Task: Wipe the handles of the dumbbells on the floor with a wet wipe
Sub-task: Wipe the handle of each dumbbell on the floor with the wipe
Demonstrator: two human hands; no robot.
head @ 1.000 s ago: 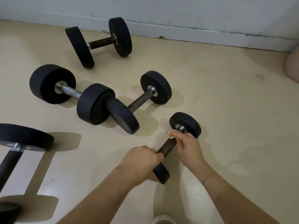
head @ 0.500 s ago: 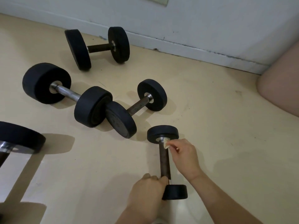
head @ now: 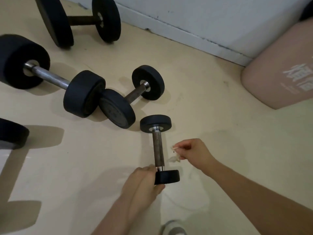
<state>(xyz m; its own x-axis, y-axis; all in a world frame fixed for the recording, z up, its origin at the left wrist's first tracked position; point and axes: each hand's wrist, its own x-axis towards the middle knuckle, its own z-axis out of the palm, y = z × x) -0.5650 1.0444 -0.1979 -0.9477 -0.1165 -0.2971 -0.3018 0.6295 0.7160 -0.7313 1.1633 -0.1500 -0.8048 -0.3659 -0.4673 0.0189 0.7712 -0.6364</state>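
**Small dumbbell held at its near head, wipe just off the handle**

At the left edge of the view a black weight head (head: 12,134) lies on the floor (head: 220,119), mostly cut off; its bar cannot be seen. Beyond it lies a large dumbbell (head: 49,77) with a chrome handle, its left head clipped by the frame. Toward the floor's far edge, by the wall (head: 203,16), a thin-plated dumbbell (head: 81,20) is cut off at the top. The large dumbbell's right head touches the near head of a medium dumbbell (head: 134,94). That head's face carries raised marks too blurred to read.

The left hand (head: 144,182) grips the near head of the small dumbbell (head: 157,148), fingers and thumb curled round it and hiding part of its left side. The dumbbell lies on the floor with its dark handle pointing away from the person. Just right of the handle hangs the wet wipe (head: 173,158), crumpled and small. I cannot tell whether it touches the metal. The right hand (head: 193,152) pinches it between curled fingertips.

At the bottom edge a pale shoe tip (head: 174,228) shows, blurred.

In the floor's far right corner sits a pink pad (head: 271,78), cut off at the right. Its large white characters are partly cropped, and the smaller print below them is unreadable.
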